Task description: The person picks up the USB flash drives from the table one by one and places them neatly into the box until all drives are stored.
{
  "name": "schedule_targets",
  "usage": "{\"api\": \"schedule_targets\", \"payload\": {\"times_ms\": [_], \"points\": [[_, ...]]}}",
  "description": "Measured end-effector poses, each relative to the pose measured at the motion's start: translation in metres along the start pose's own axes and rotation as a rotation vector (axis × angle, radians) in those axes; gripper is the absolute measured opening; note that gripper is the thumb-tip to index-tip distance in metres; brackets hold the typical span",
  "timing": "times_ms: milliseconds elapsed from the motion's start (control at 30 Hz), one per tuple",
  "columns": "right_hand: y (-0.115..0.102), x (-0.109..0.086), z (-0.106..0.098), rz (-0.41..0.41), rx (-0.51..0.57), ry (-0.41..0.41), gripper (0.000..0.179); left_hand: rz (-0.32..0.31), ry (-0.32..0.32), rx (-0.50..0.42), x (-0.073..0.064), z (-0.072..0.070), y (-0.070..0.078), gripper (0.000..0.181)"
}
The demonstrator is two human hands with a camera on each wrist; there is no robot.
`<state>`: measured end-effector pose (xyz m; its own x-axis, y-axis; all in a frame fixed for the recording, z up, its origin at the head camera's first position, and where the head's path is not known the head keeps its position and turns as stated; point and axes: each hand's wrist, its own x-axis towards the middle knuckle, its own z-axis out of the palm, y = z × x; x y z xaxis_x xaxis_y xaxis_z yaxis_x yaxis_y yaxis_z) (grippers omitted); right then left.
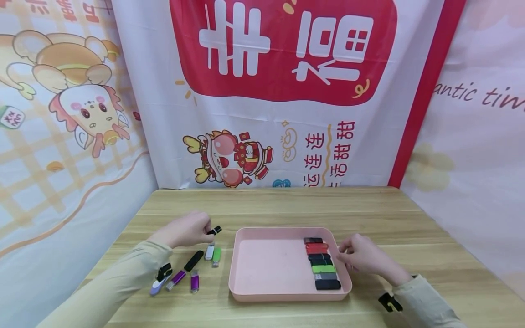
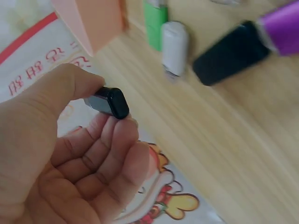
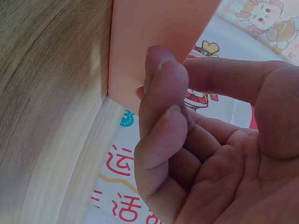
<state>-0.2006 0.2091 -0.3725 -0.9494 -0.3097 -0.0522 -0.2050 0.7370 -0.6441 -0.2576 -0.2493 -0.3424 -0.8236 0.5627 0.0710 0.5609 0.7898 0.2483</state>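
My left hand point(image 1: 190, 230) pinches a black USB flash drive point(image 2: 108, 101) between thumb and fingertips, raised left of the pink tray point(image 1: 270, 297). Just below this hand on the table lie a white flash drive point(image 1: 209, 252) and a green one point(image 1: 216, 257). A black flash drive point(image 1: 193, 260) is nearer me, beside two purple ones point(image 1: 194, 281). My right hand point(image 1: 362, 256) has loosely bent fingers, with fingertips against the tray's right outer wall point(image 3: 135, 28). Inside the tray, several flash drives form a column along the right side, including a red one point(image 1: 317, 248) and a green one point(image 1: 324, 269).
A white and lavender flash drive point(image 1: 157, 287) lies at the left, partly behind the left wrist strap. The wooden table point(image 1: 279, 207) meets a printed cloth backdrop point(image 1: 365, 150) at the back, with more printed cloth at both sides.
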Motion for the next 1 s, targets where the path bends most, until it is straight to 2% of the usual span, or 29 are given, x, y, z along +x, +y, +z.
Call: {"api": "schedule_targets", "payload": {"times_ms": [133,333,500,733,1000], "points": [[0.000,0.000,-0.001,0.000,0.006,-0.005,0.006,0.072,0.005,0.062,0.008,-0.005,0.015,0.035],[-0.001,0.000,-0.002,0.050,0.017,0.003,0.006,0.160,0.042,0.151,0.018,-0.010,0.035,0.027],[-0.001,0.000,-0.002,0.043,0.006,0.001,0.005,0.150,0.019,0.174,0.023,-0.011,0.043,0.022],[0.000,-0.001,-0.001,0.030,0.007,0.002,0.006,0.178,0.022,0.212,0.030,-0.010,0.052,0.022],[0.001,0.001,0.000,0.029,0.017,-0.001,0.006,0.177,-0.054,0.250,0.040,-0.007,0.067,0.022]]}}
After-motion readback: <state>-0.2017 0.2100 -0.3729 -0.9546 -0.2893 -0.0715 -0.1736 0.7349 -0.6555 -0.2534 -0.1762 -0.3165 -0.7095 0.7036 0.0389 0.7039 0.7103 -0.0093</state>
